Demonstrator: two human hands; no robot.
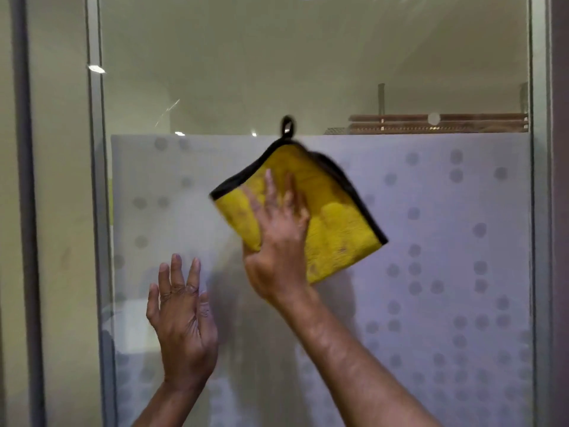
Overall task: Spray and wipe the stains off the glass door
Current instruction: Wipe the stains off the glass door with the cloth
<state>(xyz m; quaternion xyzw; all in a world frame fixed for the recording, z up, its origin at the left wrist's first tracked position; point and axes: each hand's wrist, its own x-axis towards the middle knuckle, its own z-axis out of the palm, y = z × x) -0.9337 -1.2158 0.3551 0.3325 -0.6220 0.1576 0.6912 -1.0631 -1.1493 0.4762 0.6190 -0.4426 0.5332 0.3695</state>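
A glass door [431, 72] fills the view, clear above and covered below by a frosted film [431, 211] with grey dots. My right hand [277, 235] presses a folded yellow cloth [332, 223] with black edging and a black loop flat against the frosted part, fingers straight and spread, thumb under the cloth's lower left edge. My left hand [181, 322] is lower and to the left, fingers spread and straight, palm toward the glass; contact with the glass cannot be told. No spray bottle is in view.
A grey metal frame post [97, 211] borders the door on the left and another frame [542, 211] on the right. Through the clear upper glass I see a ceiling and wooden slats [437, 123] at the right.
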